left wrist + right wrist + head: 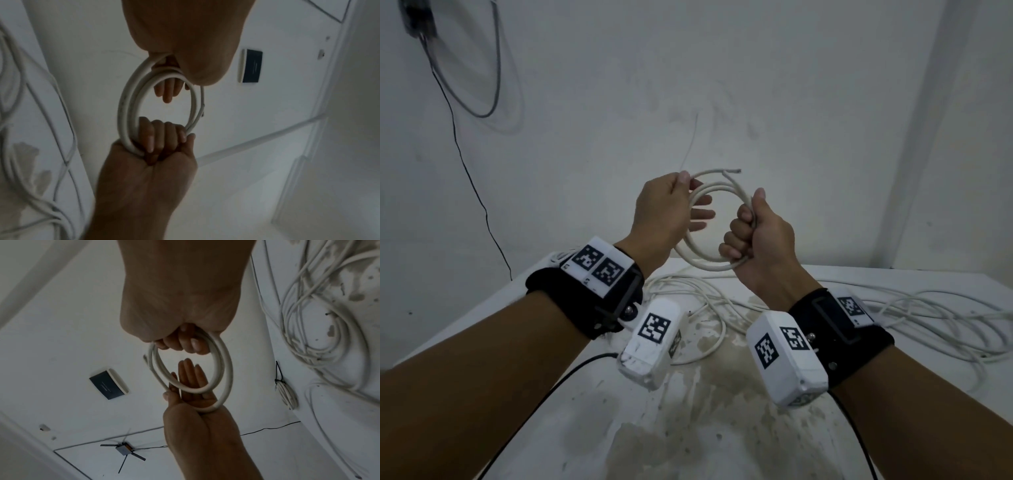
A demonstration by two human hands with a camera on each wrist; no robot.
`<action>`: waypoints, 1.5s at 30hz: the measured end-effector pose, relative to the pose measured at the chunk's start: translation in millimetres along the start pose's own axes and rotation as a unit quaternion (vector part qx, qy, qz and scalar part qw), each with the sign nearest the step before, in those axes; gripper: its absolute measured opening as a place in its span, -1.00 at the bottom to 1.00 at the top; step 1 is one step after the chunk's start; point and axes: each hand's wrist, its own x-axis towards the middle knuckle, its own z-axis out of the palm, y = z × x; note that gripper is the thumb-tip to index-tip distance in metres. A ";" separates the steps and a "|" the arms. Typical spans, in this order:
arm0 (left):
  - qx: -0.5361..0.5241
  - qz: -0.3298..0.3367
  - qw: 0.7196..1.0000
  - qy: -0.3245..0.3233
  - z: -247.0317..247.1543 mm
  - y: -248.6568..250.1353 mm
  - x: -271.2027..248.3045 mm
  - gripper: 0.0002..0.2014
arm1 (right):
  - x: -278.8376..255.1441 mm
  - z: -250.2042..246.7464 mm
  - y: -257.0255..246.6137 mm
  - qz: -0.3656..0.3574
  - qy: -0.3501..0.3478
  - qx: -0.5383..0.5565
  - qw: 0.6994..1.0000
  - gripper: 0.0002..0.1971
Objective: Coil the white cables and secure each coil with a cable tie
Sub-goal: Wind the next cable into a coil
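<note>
I hold a small coil of white cable [705,265] up in front of the wall, above the table. My left hand [671,205] pinches its upper left side between thumb and forefinger, and the other fingers reach straight through the ring. My right hand [753,233] grips the coil's right side in a fist. The two cut cable ends [736,170] stick out at the top. A thin pale line [691,140] rises above my left fingertips; what it is cannot be told. The coil [125,104] shows several turns in the left wrist view, and it [226,369] lies across my left palm in the right wrist view.
Loose white cables [705,301] sprawl over the stained white table [688,428] and run off to the right [928,318]. A coil bound with a black tie [285,394] lies on the table. A black cord [465,164] hangs down the wall at left.
</note>
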 end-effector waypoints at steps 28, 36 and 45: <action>0.214 0.018 0.962 -0.171 -11.9 11.2 3.4 -0.66 | 0.7 -13.2 8.4 0.058 -0.070 -0.112 0.990 -0.56; 0.198 0.002 0.963 -0.182 -10.1 12.9 5.5 -0.59 | 1.7 -11.3 6.5 0.093 -0.043 -0.055 0.993 -0.52; -0.100 -0.085 0.991 -0.011 0.1 -7.6 -5.8 -0.70 | 4.3 -9.0 3.7 0.078 -0.050 0.003 0.996 -0.54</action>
